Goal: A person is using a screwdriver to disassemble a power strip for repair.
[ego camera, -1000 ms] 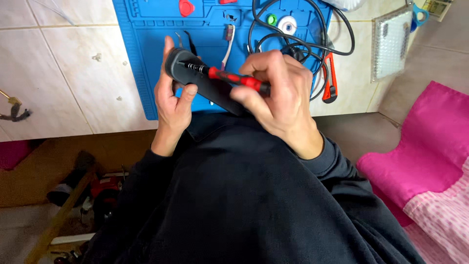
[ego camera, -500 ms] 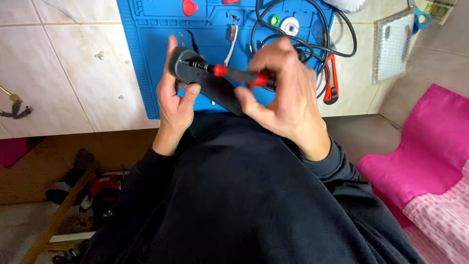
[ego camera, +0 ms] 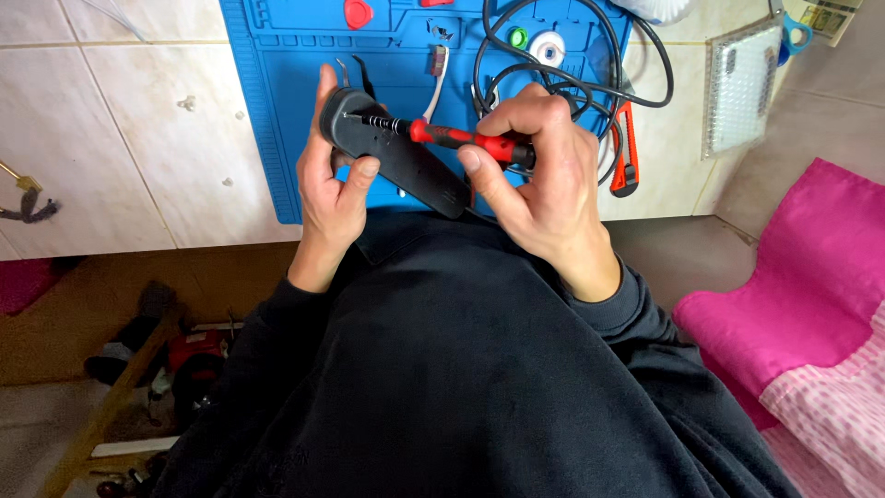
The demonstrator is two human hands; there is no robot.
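Tiled counter (ego camera: 120, 138) carries one blue mat (ego camera: 277, 83), above the person's dark-sleeved lap. One black device (ego camera: 406, 161) sits over the mat's near edge, gripped by the left hand (ego camera: 334, 180), fingers curled round its rounded end, thumb pressed on its face. The right hand (ego camera: 544, 184) has its fingers clenched round one red-handled screwdriver (ego camera: 452, 138), whose tip touches the device's rounded end. Behind lie one toothbrush (ego camera: 435, 78), one coil of black cable (ego camera: 562, 65), one orange knife (ego camera: 625, 152) and two tweezers (ego camera: 355, 78). One pink cushion (ego camera: 793, 286) lies right.
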